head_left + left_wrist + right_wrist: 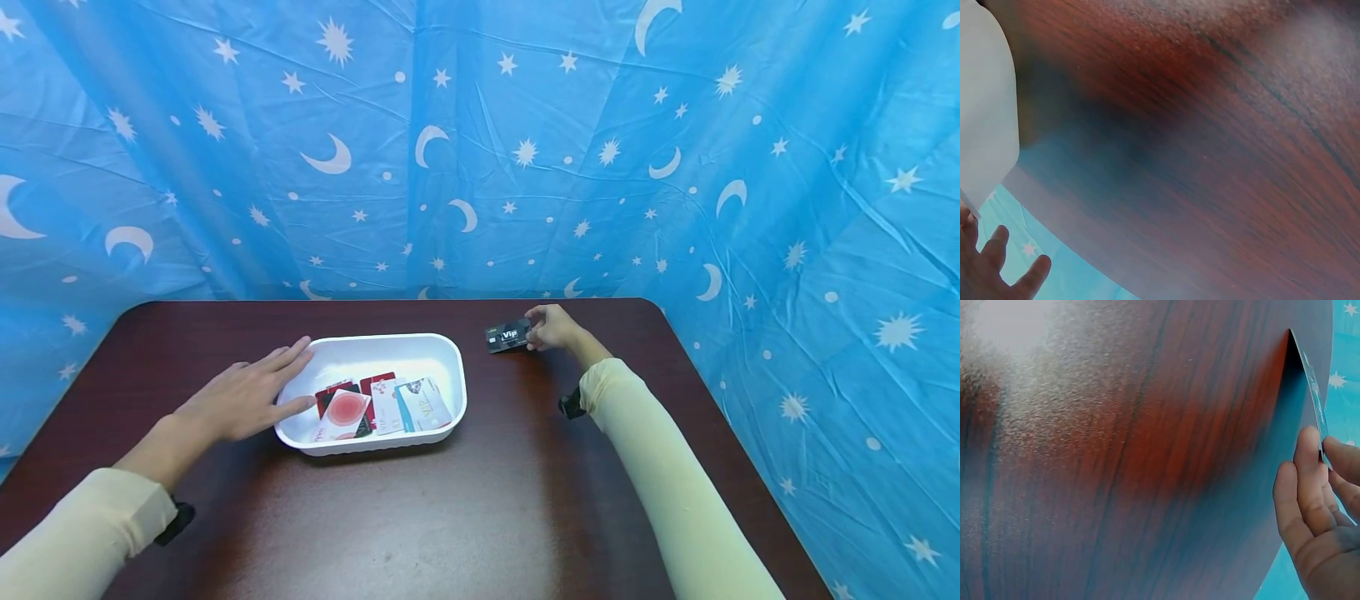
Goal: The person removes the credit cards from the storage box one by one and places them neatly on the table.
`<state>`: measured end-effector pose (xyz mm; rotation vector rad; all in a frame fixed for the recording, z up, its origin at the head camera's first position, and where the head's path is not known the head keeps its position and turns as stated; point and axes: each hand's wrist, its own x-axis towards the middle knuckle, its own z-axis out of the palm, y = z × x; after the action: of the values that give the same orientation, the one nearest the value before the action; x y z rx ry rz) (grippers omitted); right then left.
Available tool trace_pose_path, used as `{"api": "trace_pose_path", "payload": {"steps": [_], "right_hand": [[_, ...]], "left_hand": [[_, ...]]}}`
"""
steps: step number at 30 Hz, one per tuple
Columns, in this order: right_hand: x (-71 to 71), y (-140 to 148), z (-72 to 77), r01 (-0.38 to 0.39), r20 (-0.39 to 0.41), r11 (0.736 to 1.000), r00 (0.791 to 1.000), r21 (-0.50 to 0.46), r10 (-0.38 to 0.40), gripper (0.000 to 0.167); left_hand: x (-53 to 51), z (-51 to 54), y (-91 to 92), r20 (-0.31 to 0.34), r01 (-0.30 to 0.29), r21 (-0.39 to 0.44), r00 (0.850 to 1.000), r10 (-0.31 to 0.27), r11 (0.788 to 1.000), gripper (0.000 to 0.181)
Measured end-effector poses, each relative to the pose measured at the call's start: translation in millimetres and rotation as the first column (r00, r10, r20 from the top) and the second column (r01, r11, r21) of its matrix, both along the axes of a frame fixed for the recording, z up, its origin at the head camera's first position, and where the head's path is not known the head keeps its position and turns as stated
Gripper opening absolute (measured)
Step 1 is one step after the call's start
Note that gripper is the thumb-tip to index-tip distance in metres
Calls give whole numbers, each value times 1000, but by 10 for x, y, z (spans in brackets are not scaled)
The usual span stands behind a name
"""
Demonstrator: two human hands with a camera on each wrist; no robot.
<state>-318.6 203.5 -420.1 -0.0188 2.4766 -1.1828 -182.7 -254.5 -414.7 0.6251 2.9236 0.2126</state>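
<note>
My right hand [551, 327] pinches a black VIP card [507, 335] by its right end, right of the tray near the table's far edge. In the right wrist view the card [1311, 384] shows nearly edge-on between thumb and fingers, tilted, its far corner low by the tabletop. My left hand [251, 392] lies over the left rim of a white plastic tray [442, 358], fingers extended. Inside the tray are several overlapping cards: a white one with a red circle [347, 408], a white and blue VIP card [422, 404], and red and black ones partly covered.
The dark reddish-brown wooden table [450, 525] has rounded far corners. Behind it and to the right hangs a blue curtain [480, 150] with white moons and stars. A black strap [572, 404] sits on the right wrist, another [176, 522] on the left.
</note>
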Motion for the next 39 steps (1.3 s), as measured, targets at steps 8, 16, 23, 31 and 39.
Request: {"api": "trace_pose_path", "payload": {"steps": [8,16,23,31,39], "right_hand": [[27,11,-64,8,-15,994,1000,108,-7,46],[47,-28,-97,22,-29,985,999,170,-17,47],[54,-36,-128,22,-39,977,999,211,-14,47],[73,-45,-128,49,-69,973,997,226,-34,44],[77,-12,-121,-7,-27,967,1000,254,15,40]], "left_hand": [[1,25,-45,-6,15,-27,1000,-16,1000,88],[9,26,-82,-43,42,-69,998,-45,997,87],[23,12,-117,-71,68,-95,995,-75,993,85],[33,-16,-116,-79,69,-84,994,-75,994,82],[25,-50,-112,-83,61,-79,994,-67,995,83]]}}
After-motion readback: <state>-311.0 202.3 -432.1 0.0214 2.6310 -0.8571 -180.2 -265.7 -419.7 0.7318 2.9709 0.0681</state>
